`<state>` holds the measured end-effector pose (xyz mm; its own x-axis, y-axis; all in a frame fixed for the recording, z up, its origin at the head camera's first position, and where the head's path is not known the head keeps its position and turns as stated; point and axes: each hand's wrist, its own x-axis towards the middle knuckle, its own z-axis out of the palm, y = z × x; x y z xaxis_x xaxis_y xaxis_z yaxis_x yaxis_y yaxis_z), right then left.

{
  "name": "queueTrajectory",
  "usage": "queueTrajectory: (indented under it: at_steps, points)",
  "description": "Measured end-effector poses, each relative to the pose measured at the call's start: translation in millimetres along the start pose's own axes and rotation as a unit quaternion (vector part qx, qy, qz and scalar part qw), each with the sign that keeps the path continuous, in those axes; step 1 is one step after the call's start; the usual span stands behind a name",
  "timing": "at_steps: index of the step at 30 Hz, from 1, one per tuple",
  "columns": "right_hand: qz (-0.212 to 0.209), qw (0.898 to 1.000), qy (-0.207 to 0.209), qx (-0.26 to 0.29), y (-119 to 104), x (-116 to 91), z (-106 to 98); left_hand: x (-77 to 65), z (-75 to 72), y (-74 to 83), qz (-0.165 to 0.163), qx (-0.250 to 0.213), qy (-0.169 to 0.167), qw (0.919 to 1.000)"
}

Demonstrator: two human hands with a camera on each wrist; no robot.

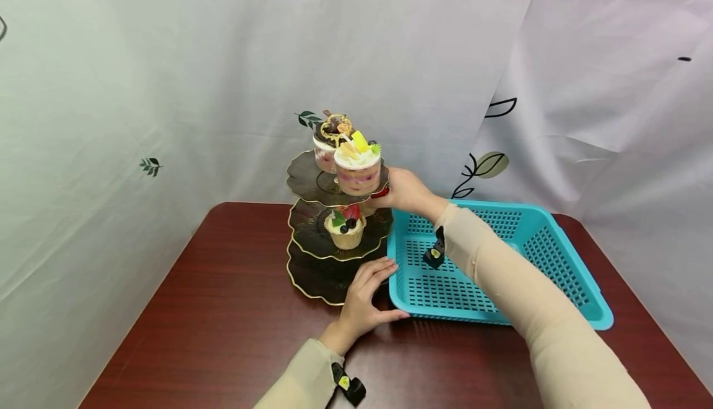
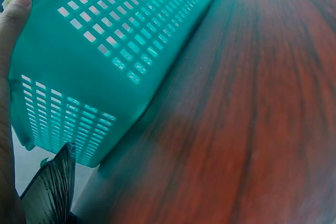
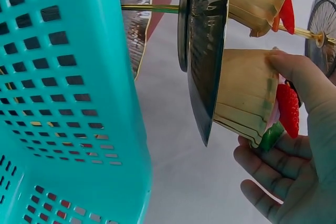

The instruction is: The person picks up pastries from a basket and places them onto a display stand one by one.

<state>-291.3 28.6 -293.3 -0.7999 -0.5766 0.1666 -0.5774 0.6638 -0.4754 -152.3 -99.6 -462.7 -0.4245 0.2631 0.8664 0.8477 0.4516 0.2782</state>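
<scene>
A three-tier dark cake stand [image 1: 312,177] with gold wavy rims stands at centre. My right hand [image 1: 409,192] reaches behind its top plate. In the right wrist view the thumb and fingers pinch a fruit tart [image 3: 245,90] topped with a strawberry [image 3: 287,109]; the tart's base is against the middle plate [image 3: 207,61]. Another fruit tart [image 1: 345,229] sits on that plate. Two dessert cups, one with fruit [image 1: 358,171] and one with chocolate [image 1: 325,154], sit on top. My left hand [image 1: 362,301] touches the near left corner of the blue basket [image 1: 490,316], fingers fairly straight.
The perforated basket lies on the dark red wooden table [image 1: 223,316], close beside the stand's right side. A pale patterned cloth [image 1: 418,56] hangs behind the table and at both sides.
</scene>
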Motion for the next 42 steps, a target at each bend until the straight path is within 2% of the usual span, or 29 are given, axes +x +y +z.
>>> queueTrajectory:
  at_steps: [23,35,42]
  points:
    - [0.015,0.997,-0.051,0.047,-7.3,7.5,1.9,1.7,-1.7,-0.2,0.003,0.002,0.001,1.0000]
    - [0.010,0.996,-0.056,0.067,-8.4,8.3,2.6,1.9,-2.9,0.4,0.004,0.002,0.001,1.0000]
    - [0.007,0.998,-0.042,0.054,-6.8,4.7,6.1,0.6,-1.1,1.6,0.006,0.000,0.005,1.0000]
